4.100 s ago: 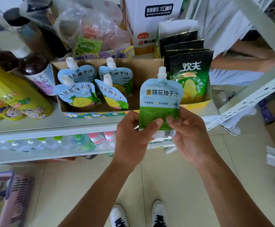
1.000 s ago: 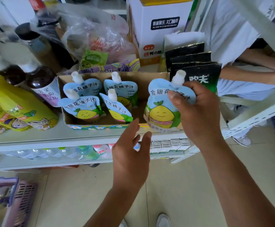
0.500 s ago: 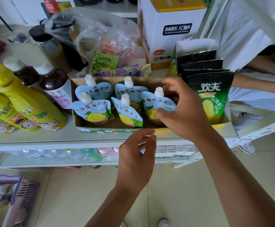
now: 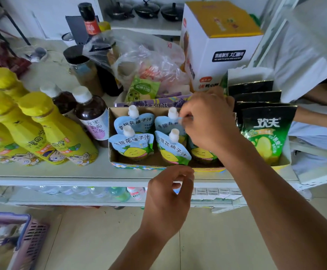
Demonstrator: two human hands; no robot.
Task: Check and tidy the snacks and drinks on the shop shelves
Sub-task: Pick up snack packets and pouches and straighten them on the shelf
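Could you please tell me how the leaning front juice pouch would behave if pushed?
The juice pouch leans sideways, so it would probably tip easily. Its soft body likely flexes; the white cap looks the firmest hold.

Right hand (image 4: 207, 121) is inside the cardboard tray (image 4: 112, 152), pinching a rear juice pouch (image 4: 165, 123). Upright juice pouches (image 4: 133, 145) crowd its left side and green snack bags (image 4: 265, 133) stand just to its right. A plastic bag (image 4: 149, 61) and a white carton (image 4: 223, 51) close off the back. Left hand (image 4: 168, 193) hangs below the shelf edge (image 4: 61, 180) in open aisle space. Up and left of it, a bare shelf strip runs before the yellow bottles (image 4: 48, 129).
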